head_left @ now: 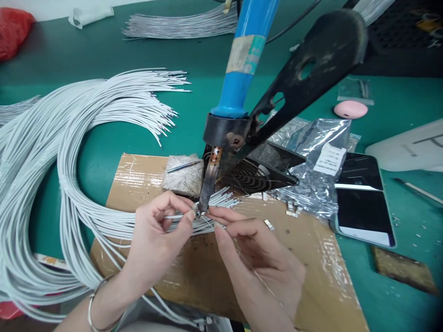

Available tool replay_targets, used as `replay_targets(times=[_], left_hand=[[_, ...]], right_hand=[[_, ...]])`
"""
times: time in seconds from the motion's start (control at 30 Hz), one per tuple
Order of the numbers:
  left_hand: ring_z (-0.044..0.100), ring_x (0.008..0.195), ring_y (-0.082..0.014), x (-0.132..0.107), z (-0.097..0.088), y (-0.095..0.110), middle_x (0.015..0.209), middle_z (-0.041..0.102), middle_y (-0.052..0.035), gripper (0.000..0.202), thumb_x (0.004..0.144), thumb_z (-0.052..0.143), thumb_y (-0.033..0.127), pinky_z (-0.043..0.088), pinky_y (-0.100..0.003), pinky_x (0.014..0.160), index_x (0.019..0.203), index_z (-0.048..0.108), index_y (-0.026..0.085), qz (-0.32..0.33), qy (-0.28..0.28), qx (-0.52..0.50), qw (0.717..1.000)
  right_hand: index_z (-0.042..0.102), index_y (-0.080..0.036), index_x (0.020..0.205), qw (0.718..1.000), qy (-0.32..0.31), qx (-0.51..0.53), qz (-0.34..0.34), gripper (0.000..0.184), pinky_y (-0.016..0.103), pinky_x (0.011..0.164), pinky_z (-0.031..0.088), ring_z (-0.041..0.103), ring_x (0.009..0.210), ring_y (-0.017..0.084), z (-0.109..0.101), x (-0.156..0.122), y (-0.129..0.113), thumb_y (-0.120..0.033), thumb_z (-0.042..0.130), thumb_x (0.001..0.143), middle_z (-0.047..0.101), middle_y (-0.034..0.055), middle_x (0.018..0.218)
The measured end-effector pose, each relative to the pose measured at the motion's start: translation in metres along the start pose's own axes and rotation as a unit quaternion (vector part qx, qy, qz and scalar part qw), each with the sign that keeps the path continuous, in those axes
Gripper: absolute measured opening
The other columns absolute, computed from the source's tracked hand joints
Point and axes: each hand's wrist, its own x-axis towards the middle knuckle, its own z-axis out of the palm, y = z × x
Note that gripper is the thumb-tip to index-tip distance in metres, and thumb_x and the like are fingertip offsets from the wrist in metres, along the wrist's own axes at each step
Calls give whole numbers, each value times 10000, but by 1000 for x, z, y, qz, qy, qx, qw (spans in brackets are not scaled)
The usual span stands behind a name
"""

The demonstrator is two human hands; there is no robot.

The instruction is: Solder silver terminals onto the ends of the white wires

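A blue-handled soldering iron (238,78) hangs tip-down in a black metal holder (311,55). Right beside its tip, my left hand (166,235) pinches the end of a white cable (172,216) between thumb and fingers. What sits at the very end of that cable is too small to make out. Thin solder wire (256,274) runs through my right hand (256,258), closed on it, and its free end reaches the iron's tip. Under both hands lies a bundle of white cables (114,221) on a cardboard sheet (304,272).
Behind the cardboard's left part stands a worn block (182,177) with a thin metal tool (183,166) on it. Small metal connectors (292,210), a silver plastic bag (314,166) and a phone (365,198) lie to the right. More white cables (69,124) curve across the left.
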Motion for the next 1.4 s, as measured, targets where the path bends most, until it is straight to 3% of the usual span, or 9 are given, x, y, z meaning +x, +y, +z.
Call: replay_targets(times=[0.13,0.33,0.47,0.97,1.4], left_hand=[[649,646,-90,0,1,0,753,762,-14,107,768,719,131,456,-142,574,676,669,156,-3,-6,-3,1000],[519,533,-81,0,1,-2,649,679,15,108,770,707,177,340,-170,479,677,653,165,-9,-9,30,999],[478,524,-86,-1,0,-4,617,631,28,96,766,704,197,331,-181,480,687,657,168,-14,-9,41,999],[574,646,-143,-2,-2,-4,791,752,-45,107,761,723,200,347,-236,523,675,661,183,-32,-17,40,999],[604,696,-143,-6,0,-13,827,741,-20,125,832,701,190,357,-235,527,713,664,206,-1,-3,47,999]], right_hand=[[660,-235,797,1000,-16,-3,-24,154,186,888,611,780,1000,133,-1,1,3,-166,733,914,812,10,1104],[665,-223,751,1000,-4,23,-3,179,217,847,639,792,938,156,0,3,4,-180,732,911,819,33,1048],[665,-229,744,999,5,41,26,183,205,856,634,787,936,144,2,3,0,-193,738,908,818,16,1025],[647,-214,721,999,3,30,23,208,242,820,653,797,914,179,0,5,2,-208,740,907,822,55,1008],[659,-215,735,999,7,29,23,187,266,862,640,782,935,176,3,3,-3,-213,744,901,814,52,1044]])
